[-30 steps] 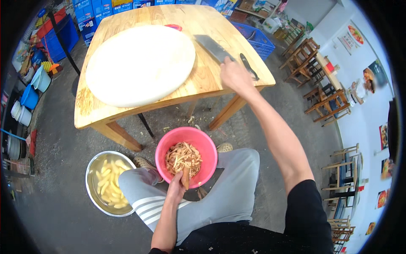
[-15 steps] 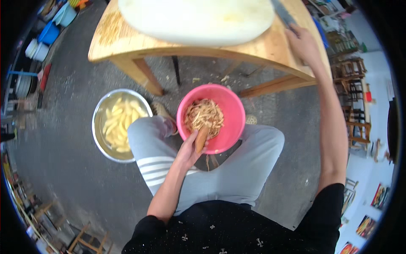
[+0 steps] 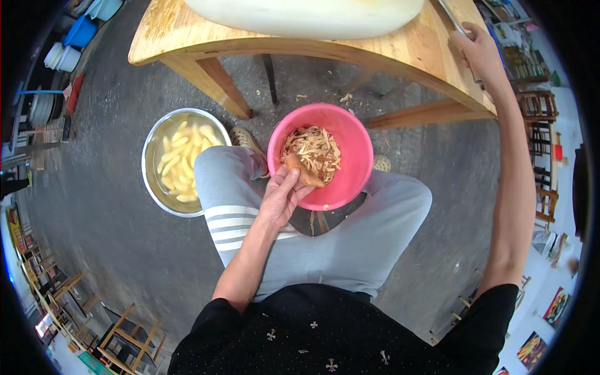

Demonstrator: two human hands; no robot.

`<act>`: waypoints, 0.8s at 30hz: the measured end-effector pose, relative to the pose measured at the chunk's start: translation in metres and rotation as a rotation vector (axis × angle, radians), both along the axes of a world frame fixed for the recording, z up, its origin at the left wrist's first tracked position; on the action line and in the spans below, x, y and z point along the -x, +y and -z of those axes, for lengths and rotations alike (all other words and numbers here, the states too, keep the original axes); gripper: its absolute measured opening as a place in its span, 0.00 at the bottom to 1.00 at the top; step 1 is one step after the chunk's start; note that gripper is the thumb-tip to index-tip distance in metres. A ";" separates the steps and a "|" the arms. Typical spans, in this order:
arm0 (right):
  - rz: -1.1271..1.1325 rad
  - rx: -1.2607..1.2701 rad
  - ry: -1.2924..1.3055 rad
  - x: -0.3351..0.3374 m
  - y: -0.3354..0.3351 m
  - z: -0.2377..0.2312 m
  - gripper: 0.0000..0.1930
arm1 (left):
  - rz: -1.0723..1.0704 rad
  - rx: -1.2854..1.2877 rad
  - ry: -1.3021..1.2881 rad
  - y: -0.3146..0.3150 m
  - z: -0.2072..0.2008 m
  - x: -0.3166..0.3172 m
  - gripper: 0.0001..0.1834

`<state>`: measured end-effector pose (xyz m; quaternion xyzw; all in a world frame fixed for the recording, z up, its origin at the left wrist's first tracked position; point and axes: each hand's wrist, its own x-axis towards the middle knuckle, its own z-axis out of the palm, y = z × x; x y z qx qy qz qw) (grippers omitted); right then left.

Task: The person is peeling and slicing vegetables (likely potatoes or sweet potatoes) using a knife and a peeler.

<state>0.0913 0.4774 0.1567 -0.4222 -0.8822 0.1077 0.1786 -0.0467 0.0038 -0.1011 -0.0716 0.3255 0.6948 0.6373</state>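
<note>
Brown tuber in the left hand, above the basin of peelings

The left hand [image 3: 280,199] grasps a brown tuber [image 3: 305,173], thumb laid across its upper face, fingers beneath. The tuber slants over the near-left part of a pink basin [image 3: 355,159] (light and brown peelings [image 3: 324,153] heaped inside). The right hand [image 3: 480,51] is well apart from the tuber, up at the table's [image 3: 181,37] right edge, fingers curled at the near end of a knife [image 3: 451,15]; cannot tell whether they grip its handle. A white board [image 3: 306,19] lies on the table. Left of the basin, a steel bowl [image 3: 152,192] holds pale peeled pieces [image 3: 182,165] in liquid.
</note>
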 end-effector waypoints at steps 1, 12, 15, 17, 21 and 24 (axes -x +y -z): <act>0.050 0.020 0.066 -0.002 -0.004 -0.004 0.33 | -0.069 0.001 0.043 0.002 -0.003 -0.003 0.21; 0.158 0.481 0.441 -0.111 -0.316 0.045 0.15 | -0.373 -0.043 0.272 -0.001 -0.052 -0.033 0.23; 0.088 0.431 0.233 -0.122 -0.381 0.071 0.15 | -0.372 -0.042 0.302 0.008 -0.060 -0.050 0.22; 0.085 0.481 0.209 -0.127 -0.403 0.084 0.16 | -0.403 -0.024 0.240 0.011 -0.067 -0.061 0.20; -0.054 0.379 0.210 -0.135 -0.419 0.102 0.21 | -0.410 0.027 0.190 0.011 -0.072 -0.081 0.20; -0.036 0.396 0.164 -0.137 -0.421 0.113 0.22 | -0.389 0.004 0.214 0.014 -0.075 -0.088 0.18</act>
